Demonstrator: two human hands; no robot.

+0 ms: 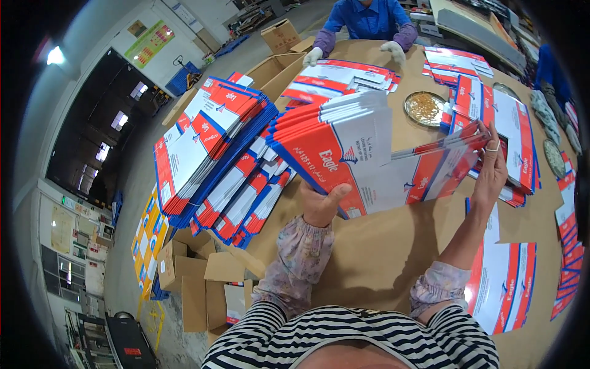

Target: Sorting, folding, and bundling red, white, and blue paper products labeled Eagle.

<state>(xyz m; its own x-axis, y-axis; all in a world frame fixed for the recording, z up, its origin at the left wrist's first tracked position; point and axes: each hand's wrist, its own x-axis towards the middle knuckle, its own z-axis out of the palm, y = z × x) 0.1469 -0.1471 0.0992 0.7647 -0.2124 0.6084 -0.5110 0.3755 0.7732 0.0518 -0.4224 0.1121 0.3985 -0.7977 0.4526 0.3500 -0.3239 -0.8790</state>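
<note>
- The left hand (321, 206) grips the lower edge of a bundle of flat printed cartons (369, 154), thumb over the front face, fingers hidden behind.
- The right hand (491, 169) clasps the bundle's far end, fingers curled over its top edge.
- The bundle is held on edge above the brown desk (381, 246), in front of the round metal dish (424, 107).
- Judgement: stiff, glossy card; the sheets look likely to slide and fan out, and the bundle looks moderately heavy. Hold both ends, squeezing the sheets together.
- Left of the bundle lies a fanned stack of cartons (215, 147); beyond it, a co-worker's gloved hands (313, 56) rest on another pile.
</note>
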